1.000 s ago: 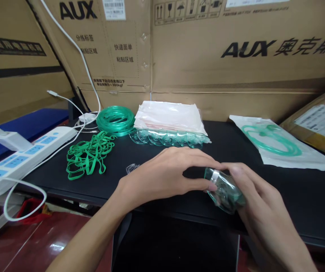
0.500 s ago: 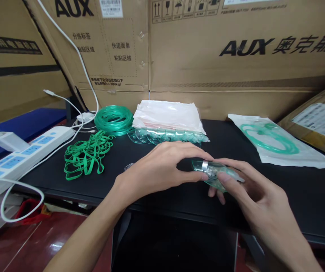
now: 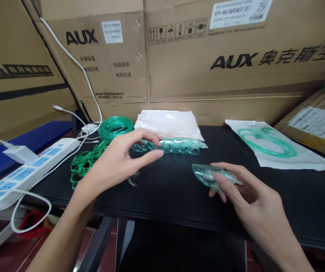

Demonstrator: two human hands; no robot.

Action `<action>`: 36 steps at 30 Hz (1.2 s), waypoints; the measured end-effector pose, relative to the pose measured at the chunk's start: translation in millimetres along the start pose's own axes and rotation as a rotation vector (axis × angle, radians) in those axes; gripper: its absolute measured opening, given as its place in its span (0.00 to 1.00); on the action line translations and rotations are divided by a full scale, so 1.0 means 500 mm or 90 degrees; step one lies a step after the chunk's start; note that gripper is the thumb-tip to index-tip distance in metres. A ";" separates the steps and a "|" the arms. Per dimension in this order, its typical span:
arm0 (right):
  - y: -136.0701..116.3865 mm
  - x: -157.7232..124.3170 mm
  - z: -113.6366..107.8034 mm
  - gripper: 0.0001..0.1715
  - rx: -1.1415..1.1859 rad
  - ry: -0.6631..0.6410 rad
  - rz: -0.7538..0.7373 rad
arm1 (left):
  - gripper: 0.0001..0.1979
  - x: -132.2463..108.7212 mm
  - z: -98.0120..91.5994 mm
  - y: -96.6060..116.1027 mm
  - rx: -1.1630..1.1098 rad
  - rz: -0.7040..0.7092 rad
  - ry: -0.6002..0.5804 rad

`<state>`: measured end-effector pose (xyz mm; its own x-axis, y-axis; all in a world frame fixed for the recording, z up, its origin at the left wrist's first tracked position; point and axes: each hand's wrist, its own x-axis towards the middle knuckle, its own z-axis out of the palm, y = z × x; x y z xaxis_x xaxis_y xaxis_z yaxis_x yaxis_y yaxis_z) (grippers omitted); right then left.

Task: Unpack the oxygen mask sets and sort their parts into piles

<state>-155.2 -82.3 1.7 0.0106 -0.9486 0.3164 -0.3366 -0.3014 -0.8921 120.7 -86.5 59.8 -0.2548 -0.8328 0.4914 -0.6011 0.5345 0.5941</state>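
The left hand (image 3: 117, 160) is held raised, fingers loosely spread; the right hand (image 3: 244, 196) is curled in a pinching grip.

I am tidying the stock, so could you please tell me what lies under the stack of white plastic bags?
Under the stack of white plastic bags, a row of clear green masks pokes out along the front edge. How far the row runs beneath is covered.

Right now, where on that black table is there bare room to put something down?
The black table is bare between the right hand, which holds a clear mask, and the green elastic bands. Another free strip lies between the row of masks and the bagged tubing. The back left is crowded: tubing coil, cables, left hand.
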 end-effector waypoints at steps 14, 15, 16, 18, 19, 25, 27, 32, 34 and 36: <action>0.000 0.005 0.002 0.19 -0.002 -0.020 -0.018 | 0.18 -0.125 0.008 -0.080 0.169 -0.121 -0.183; 0.001 0.005 0.001 0.20 -0.004 -0.021 -0.016 | 0.19 -0.127 0.006 -0.082 0.172 -0.126 -0.187; 0.002 0.005 0.001 0.20 -0.006 -0.023 -0.014 | 0.20 -0.128 0.004 -0.083 0.174 -0.128 -0.191; 0.004 0.004 0.000 0.21 -0.009 -0.031 -0.010 | 0.20 -0.133 -0.002 -0.087 0.173 -0.128 -0.199; 0.004 0.004 0.000 0.21 -0.009 -0.034 -0.008 | 0.19 -0.135 -0.004 -0.088 0.174 -0.128 -0.199; 0.007 0.012 -0.011 0.20 -0.025 -0.020 -0.013 | 0.19 -0.117 -0.009 -0.073 0.183 -0.108 -0.177; -0.001 0.021 -0.021 0.19 -0.047 -0.005 -0.034 | 0.17 -0.087 0.001 -0.061 0.195 -0.076 -0.155; -0.054 0.080 -0.057 0.20 -0.125 -0.002 -0.135 | 0.14 0.030 0.042 -0.041 0.227 0.045 -0.109; -0.075 0.119 -0.069 0.20 -0.163 -0.029 -0.183 | 0.15 0.077 0.063 -0.041 0.226 0.081 -0.099; -0.086 0.160 -0.078 0.18 -0.206 -0.075 -0.221 | 0.16 0.115 0.084 -0.046 0.222 0.100 -0.112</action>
<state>-176.5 -141.5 78.0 0.2742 -0.8074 0.5224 -0.5701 -0.5739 -0.5879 87.9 -152.7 47.7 -0.4709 -0.7730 0.4252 -0.7573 0.6014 0.2547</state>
